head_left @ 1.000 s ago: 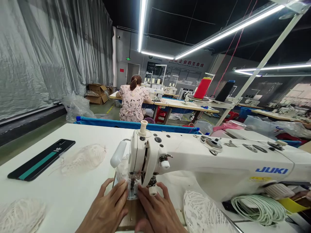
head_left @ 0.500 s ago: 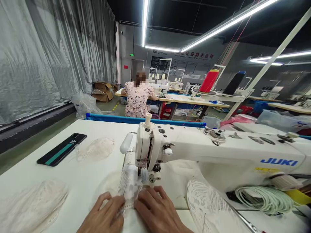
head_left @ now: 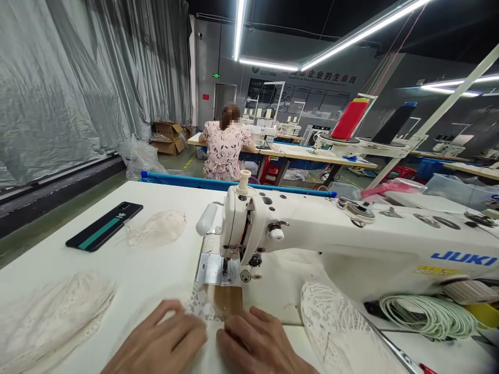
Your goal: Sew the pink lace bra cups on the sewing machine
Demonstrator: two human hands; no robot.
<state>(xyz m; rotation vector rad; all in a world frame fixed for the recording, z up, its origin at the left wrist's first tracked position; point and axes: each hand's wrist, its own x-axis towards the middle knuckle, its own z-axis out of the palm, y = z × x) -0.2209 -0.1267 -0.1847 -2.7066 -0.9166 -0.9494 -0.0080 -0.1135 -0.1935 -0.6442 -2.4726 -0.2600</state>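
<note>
My left hand [head_left: 158, 343] and my right hand [head_left: 259, 345] lie side by side on the white table, fingers pressed down on a small white lace piece [head_left: 198, 309]. The lace sits just in front of the needle plate [head_left: 212, 269] of a white JUKI sewing machine [head_left: 351, 244]. Both hands have curled fingers pinching the lace between them. The presser foot area [head_left: 230, 267] is bare, with nothing under it.
A lace stack [head_left: 50, 317] lies at the left front, another lace piece [head_left: 158, 227] beside a black phone [head_left: 104, 226]. More lace [head_left: 335, 332] and a coiled green cord [head_left: 429, 317] lie on the right. A person [head_left: 226, 148] sits at a far table. Red thread cone [head_left: 349, 119] behind.
The lace piece has come out from under the presser foot and toward me; both hands drew back with it to the table's front edge. The view shifted right.
</note>
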